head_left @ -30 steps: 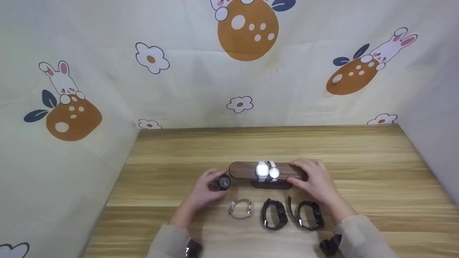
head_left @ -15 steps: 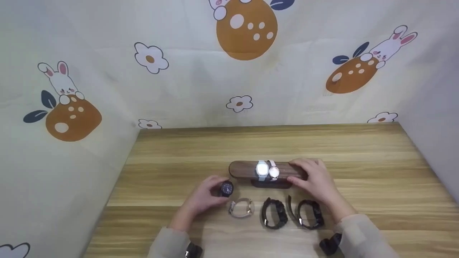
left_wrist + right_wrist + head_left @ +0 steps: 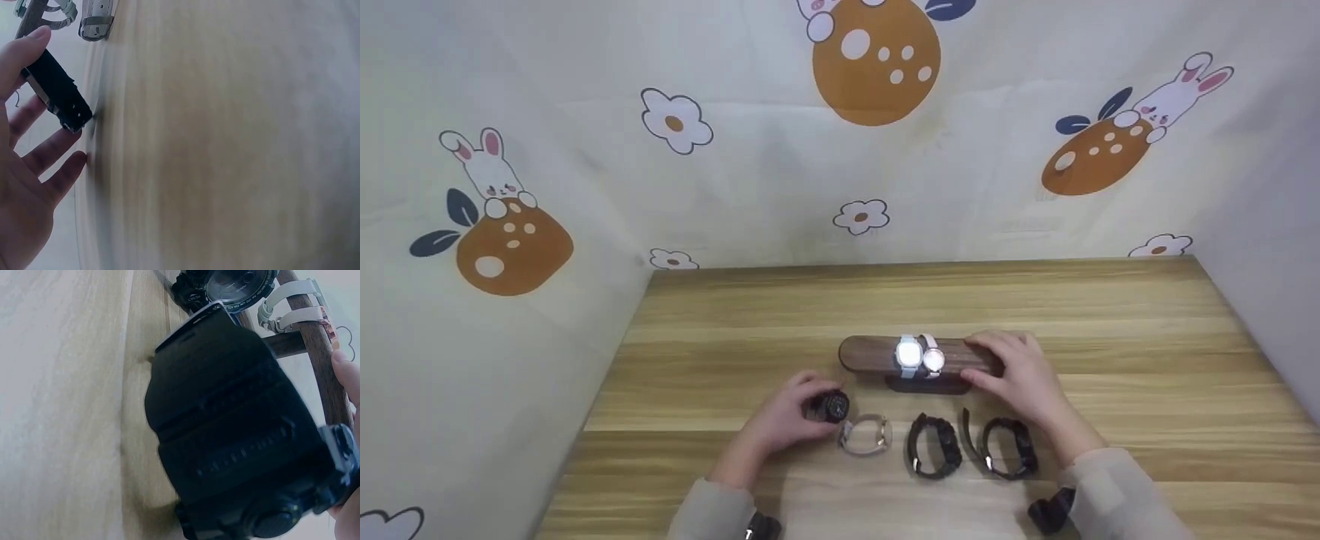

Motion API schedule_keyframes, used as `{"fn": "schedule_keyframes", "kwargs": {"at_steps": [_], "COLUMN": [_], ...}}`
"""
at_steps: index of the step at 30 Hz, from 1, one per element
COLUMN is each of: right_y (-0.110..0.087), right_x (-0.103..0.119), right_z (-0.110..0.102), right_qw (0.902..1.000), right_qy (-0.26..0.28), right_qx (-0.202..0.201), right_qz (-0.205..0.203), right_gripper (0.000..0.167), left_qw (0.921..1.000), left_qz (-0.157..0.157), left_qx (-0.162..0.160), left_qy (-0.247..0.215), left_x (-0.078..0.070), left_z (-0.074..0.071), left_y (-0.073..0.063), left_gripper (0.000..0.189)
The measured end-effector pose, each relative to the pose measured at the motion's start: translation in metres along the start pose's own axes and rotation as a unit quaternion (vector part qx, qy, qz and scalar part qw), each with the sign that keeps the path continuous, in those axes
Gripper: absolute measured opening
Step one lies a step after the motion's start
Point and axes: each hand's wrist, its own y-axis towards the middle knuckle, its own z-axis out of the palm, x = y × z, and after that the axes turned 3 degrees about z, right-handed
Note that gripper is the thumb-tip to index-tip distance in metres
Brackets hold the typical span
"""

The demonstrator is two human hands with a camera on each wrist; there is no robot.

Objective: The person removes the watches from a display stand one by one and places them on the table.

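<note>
Watch point(image 3: 835, 406) at lower centre is pinched by left hand point(image 3: 786, 415), stand point(image 3: 871, 355) gripped by right hand point(image 3: 1021, 377); placing likely underway, steadiness probably needed next.

Both hands point(image 3: 789, 414) point(image 3: 1024, 379) face inward, each in a pinching grip

The sleeves point(image 3: 1123, 496) are light beige, the wrist-worn devices point(image 3: 1051, 511) black

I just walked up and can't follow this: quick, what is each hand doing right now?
Left hand: closed, holding a black watch.
Right hand: closed, gripping one end of the wooden watch stand.
</note>
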Motion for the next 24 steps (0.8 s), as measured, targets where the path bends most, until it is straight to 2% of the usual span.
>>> {"fn": "schedule_keyframes", "kwargs": {"at_steps": [6, 15, 24], "right_y": [-0.0004, -0.0004, -0.0004], "right_x": [-0.0005, -0.0011, -0.0007], "right_z": [0.0007, 0.0006, 0.0006], "right_qw": [0.9999, 1.0000, 1.0000], "right_qy": [-0.005, 0.002, 0.001], "right_qx": [-0.009, -0.006, -0.008], "right_qz": [-0.012, -0.004, -0.005], "right_gripper": [0.053, 0.055, 0.053], "left_qw": [0.9989, 0.9941, 0.9907], "left_qz": [0.003, 0.023, 0.035], "left_qx": [0.010, 0.026, 0.040], "left_qy": [0.045, 0.103, 0.125], "left_x": [0.0003, 0.0029, 0.0044], "left_z": [0.0000, 0.0017, 0.0016], "left_y": [-0.0020, -0.0015, 0.0008], "left_gripper": [0.055, 0.054, 0.054]}}
